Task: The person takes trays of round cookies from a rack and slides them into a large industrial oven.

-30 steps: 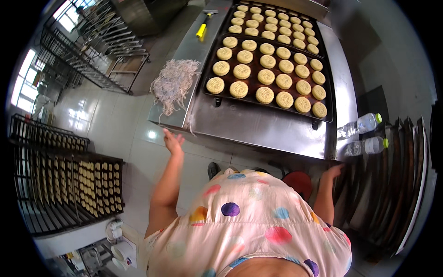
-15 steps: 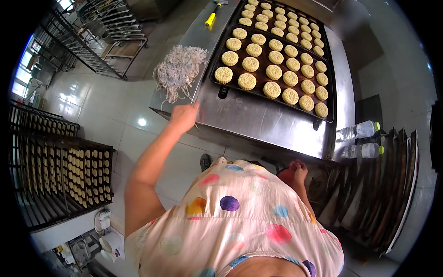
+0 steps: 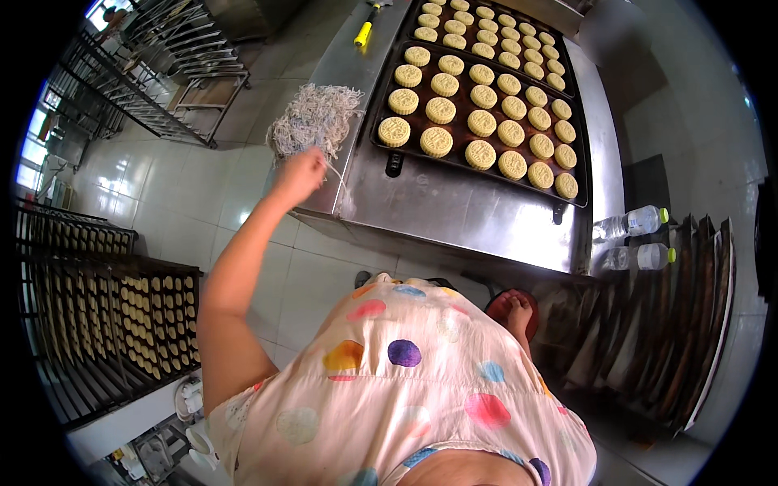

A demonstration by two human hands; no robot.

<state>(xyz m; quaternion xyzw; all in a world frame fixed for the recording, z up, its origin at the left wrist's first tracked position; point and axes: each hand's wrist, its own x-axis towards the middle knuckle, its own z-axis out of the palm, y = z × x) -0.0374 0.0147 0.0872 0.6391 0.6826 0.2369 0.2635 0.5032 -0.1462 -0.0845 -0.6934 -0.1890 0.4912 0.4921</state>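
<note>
A tangled heap of pale grey string (image 3: 312, 121) lies at the left corner of the steel table (image 3: 438, 206). My left hand (image 3: 301, 174) is at the near edge of this heap, fingers closed on a strand, with a loose end trailing right over the tabletop. Low on the right, my right hand (image 3: 516, 312) is over a round dark red object (image 3: 530, 326) whose kind is unclear. Its fingers are curled together, and whatever they may hold is hidden. Black baking trays (image 3: 486, 174) on the table carry rows of round patterned cakes (image 3: 481, 123).
A yellow-handled tool (image 3: 363, 32) lies at the table's far left. Two clear bottles (image 3: 644, 220) with green caps stand at its right edge, beside upright dark trays (image 3: 689, 324). Racks of filled trays (image 3: 158, 316) and bare metal racks (image 3: 194, 65) stand on the left.
My left hand has moved left and away from me, up against the string heap. My right hand has moved slightly left and down over the red object. The whole view has shifted a little.
</note>
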